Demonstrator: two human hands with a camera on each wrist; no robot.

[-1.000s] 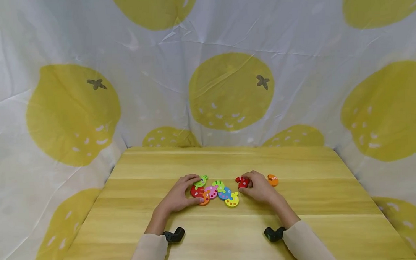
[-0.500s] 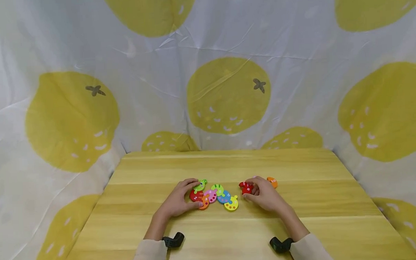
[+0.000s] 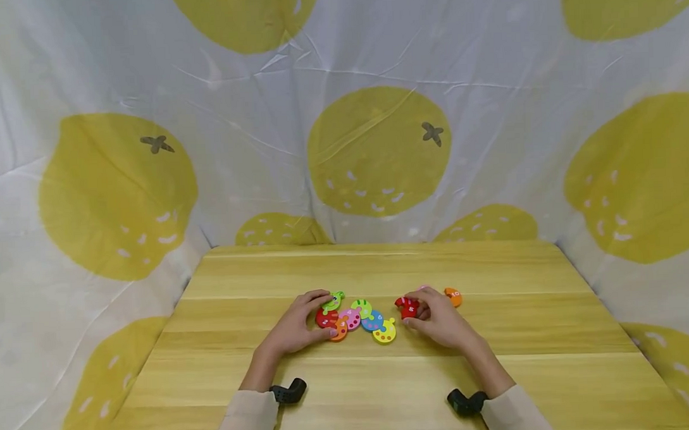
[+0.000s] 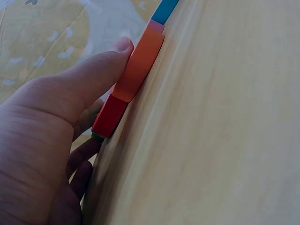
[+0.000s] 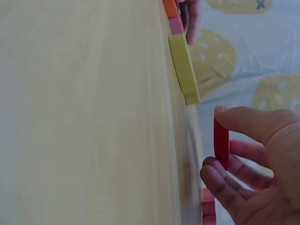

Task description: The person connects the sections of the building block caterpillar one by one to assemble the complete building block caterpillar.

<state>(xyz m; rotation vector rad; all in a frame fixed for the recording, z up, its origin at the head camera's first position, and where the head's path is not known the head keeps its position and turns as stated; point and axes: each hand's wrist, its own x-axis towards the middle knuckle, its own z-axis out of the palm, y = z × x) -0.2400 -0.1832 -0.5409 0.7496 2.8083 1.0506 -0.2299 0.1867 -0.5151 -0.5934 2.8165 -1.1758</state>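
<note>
A joined row of numbered caterpillar puzzle pieces lies on the table: a green smiling head, a red piece, an orange piece, then pink, green, blue and a yellow end piece. My left hand grips the row's left end, thumb against the orange piece's side and fingertips by the head. To the right of the yellow piece, my right hand pinches a loose red puzzle piece marked 8. In the right wrist view, that red piece sits between thumb and fingers, raised off the table.
Behind my right hand a pink piece peeks out, mostly hidden. An orange piece marked 10 lies just beyond it. The wooden table ends at a lemon-print cloth on its back and sides.
My right hand has shifted a little right and nearer with the red piece, which has turned in its fingers. Part of the pink piece has come into sight. My left hand stays at the row.
</note>
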